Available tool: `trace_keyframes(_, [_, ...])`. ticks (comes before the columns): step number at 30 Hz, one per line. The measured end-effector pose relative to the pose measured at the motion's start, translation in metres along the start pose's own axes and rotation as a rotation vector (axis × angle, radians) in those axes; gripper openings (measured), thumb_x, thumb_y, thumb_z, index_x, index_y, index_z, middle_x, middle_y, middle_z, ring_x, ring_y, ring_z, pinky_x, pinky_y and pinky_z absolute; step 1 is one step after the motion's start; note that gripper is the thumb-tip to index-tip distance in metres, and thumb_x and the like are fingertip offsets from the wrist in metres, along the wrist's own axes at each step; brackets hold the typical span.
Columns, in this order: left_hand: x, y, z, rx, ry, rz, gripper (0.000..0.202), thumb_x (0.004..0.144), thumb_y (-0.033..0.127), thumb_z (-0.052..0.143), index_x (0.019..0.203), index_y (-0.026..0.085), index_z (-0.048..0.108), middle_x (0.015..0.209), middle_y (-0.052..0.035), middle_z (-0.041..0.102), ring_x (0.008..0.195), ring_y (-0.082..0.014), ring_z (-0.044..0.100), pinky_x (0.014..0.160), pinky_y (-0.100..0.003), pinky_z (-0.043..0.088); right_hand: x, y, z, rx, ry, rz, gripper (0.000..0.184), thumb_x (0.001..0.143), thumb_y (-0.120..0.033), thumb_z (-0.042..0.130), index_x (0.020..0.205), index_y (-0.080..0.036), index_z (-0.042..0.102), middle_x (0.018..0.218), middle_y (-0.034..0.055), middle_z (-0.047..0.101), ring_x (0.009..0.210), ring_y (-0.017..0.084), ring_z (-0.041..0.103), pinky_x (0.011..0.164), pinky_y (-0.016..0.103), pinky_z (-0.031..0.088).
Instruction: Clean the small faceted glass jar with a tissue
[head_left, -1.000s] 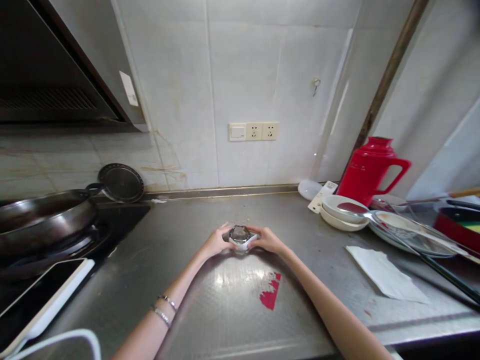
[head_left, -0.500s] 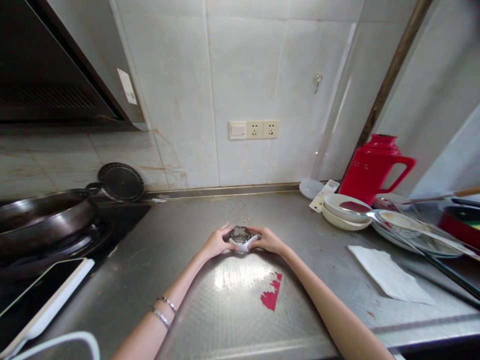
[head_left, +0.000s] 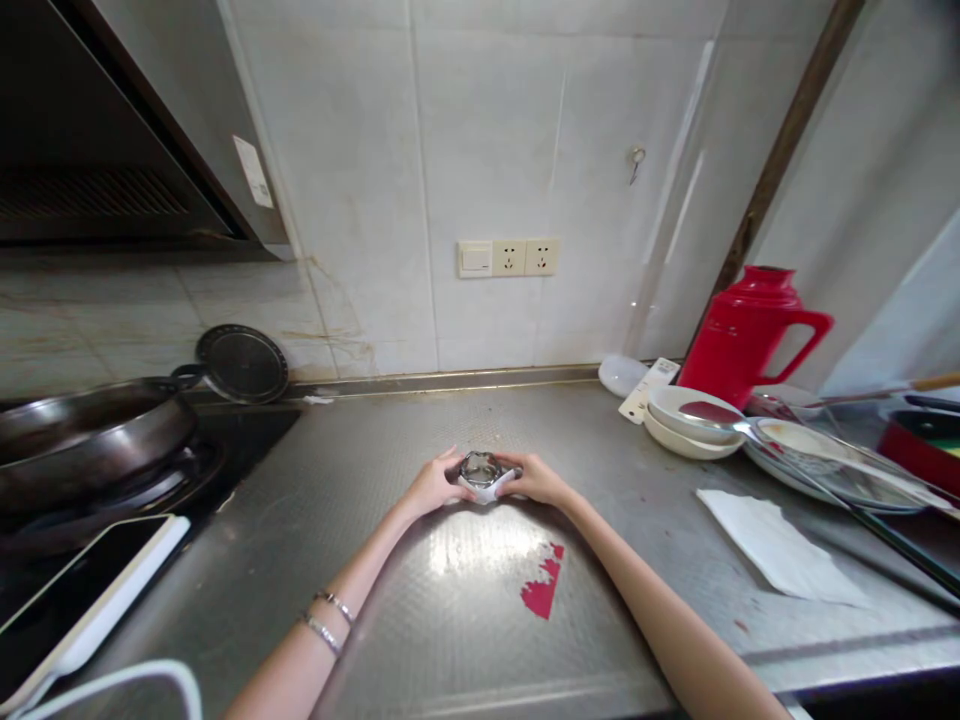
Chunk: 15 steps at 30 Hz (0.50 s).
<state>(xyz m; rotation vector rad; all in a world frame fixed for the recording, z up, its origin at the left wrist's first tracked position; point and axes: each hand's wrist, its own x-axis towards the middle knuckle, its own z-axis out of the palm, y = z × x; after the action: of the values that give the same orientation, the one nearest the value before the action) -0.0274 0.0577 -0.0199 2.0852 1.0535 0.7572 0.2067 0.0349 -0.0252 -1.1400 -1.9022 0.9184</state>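
Between my two hands, on the steel counter [head_left: 420, 620], is a small round glass-like dish [head_left: 480, 467] with a shiny, uneven rim. A white strip [head_left: 487, 491], perhaps paper, runs along its near side. My left hand [head_left: 436, 482] grips it from the left, thumb in front and fingers behind. From the right, my right hand [head_left: 536, 479] holds it in the same way. Closer to me lies a torn piece of red paper [head_left: 541, 592] with one ragged edge.
At left are a stove with a metal pan [head_left: 97, 435], a phone [head_left: 82, 600] and a white cable [head_left: 161, 668]. To the right stand a red thermos [head_left: 739, 335], stacked bowls [head_left: 694, 440], plates with utensils, and a white paper sheet [head_left: 780, 550]. Sockets [head_left: 510, 258] are on the wall.
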Motion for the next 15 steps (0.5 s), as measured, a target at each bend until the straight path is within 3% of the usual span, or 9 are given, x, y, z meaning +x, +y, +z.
trace_keyframes(15, [0.0003,-0.0026,0.0012,0.055,0.035,0.033,0.072,0.05,0.032,0.084,0.118,0.019,0.063,0.129,-0.0126,0.057,0.136,-0.032,0.032,0.112,-0.046,0.025,0.001,0.0028,-0.0007,-0.02,-0.021,-0.012,0.069,0.056,-0.034,0.081,0.12,-0.016,0.061,0.123,0.0112,0.062,0.115,0.03,0.055,0.102,0.042,0.038])
